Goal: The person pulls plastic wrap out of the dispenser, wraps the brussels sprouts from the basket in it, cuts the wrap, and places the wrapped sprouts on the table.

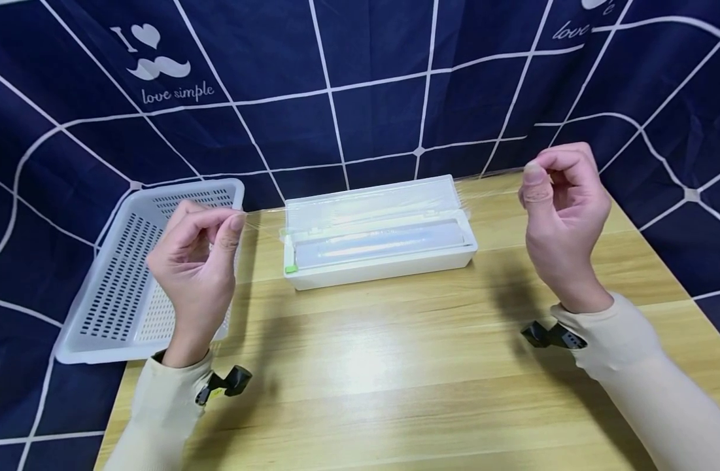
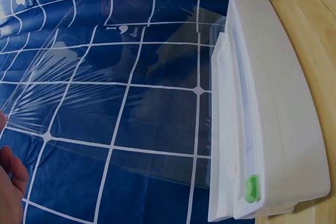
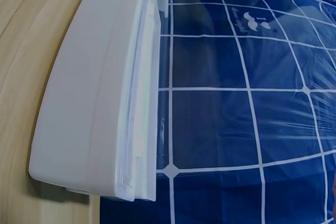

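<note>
A sheet of clear plastic wrap (image 2: 79, 82) is stretched between my two raised hands and runs down to a white wrap dispenser box (image 1: 383, 269). The fingertips of my left hand (image 1: 196, 265) pinch one corner of the film, to the left of the box. On the other side my right hand (image 1: 568, 219) pinches the opposite corner, held higher. Creases fan out from the pinched corner in the left wrist view. The box's lid (image 1: 365, 198) stands raised at the back, and the roll (image 1: 389, 243) shows inside. A green slider (image 2: 252, 188) sits at the box's left end.
A white slotted plastic basket (image 1: 71, 355) stands at the left, behind and beside my left hand. The box rests on a wooden table (image 1: 365, 405). A dark blue cloth (image 1: 377, 118) with white lines hangs behind and around the table.
</note>
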A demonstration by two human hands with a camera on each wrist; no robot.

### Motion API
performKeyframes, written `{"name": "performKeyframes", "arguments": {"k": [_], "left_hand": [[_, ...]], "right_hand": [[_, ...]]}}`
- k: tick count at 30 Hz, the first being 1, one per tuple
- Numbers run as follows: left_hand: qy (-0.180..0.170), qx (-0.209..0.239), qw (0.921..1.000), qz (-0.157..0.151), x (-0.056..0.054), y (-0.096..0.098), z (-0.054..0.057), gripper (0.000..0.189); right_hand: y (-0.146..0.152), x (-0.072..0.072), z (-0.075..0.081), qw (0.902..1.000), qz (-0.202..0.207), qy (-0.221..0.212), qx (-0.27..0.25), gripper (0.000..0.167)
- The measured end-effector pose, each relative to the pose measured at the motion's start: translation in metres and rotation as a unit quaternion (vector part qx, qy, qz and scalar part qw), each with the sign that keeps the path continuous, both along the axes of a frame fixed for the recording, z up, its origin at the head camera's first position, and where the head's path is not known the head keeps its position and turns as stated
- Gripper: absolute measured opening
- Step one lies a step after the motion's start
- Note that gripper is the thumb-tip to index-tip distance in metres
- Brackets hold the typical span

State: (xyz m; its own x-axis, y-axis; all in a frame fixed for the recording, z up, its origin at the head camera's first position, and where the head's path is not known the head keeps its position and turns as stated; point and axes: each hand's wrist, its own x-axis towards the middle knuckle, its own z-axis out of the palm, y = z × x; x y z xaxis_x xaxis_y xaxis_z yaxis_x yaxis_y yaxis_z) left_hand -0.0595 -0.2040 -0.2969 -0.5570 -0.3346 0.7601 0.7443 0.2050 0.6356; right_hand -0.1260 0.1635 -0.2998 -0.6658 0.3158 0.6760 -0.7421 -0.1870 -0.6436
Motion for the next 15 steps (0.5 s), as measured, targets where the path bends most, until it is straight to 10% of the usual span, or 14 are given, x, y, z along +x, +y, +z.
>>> {"name": "performKeyframes", "arguments": {"k": [15], "left_hand": [[0.016,0.02,0.9997,-0.003,0.0056,0.0054,0.0078,0.025]], "right_hand": [[-0.0008,0.0035,0.0066,0.9998,0.001,0.009,-0.016,0.015]]}}
